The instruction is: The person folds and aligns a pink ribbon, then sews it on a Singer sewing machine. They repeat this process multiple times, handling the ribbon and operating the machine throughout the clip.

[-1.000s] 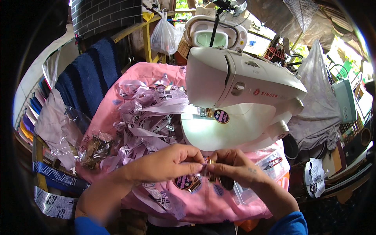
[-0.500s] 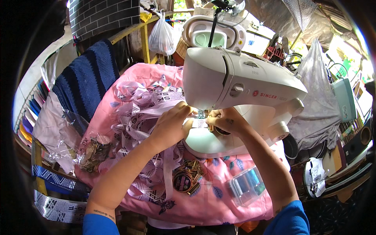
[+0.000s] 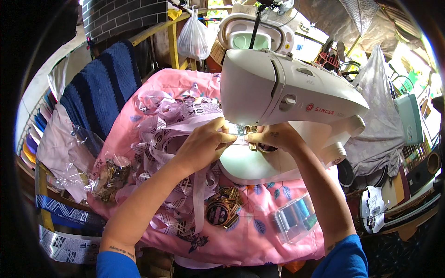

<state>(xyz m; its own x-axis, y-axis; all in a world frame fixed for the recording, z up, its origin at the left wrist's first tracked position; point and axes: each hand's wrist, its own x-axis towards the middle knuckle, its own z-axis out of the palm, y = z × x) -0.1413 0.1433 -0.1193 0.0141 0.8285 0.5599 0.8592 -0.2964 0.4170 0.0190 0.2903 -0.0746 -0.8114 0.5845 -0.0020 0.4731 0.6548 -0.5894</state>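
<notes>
A white sewing machine (image 3: 296,88) stands on a pink cloth, its lit presser foot (image 3: 240,129) low over the bed. My left hand (image 3: 204,144) is closed, thumb and forefinger pinching a pale lavender printed ribbon (image 3: 238,141) just left of the foot. On the other side my right hand (image 3: 274,136) is also closed, fingertips pressed on the ribbon close to the foot. Partly beneath that hand lies a gold-and-black medal (image 3: 266,148), mostly covered. A tangled heap of the same ribbon (image 3: 178,119) spreads left of the machine, behind and under my left forearm.
A pile of gold-and-black medals (image 3: 223,209) lies on the flowered pink cloth (image 3: 250,250) in front of the machine. To its right sits a clear plastic box (image 3: 295,220). A plastic bag of gold pieces (image 3: 113,178) rests at the left, near a blue striped cloth (image 3: 103,88).
My right fingertips have moved left, closer to the presser foot, covering more of the ribbon. My left fingers have straightened toward it. The whole view has shifted slightly.
</notes>
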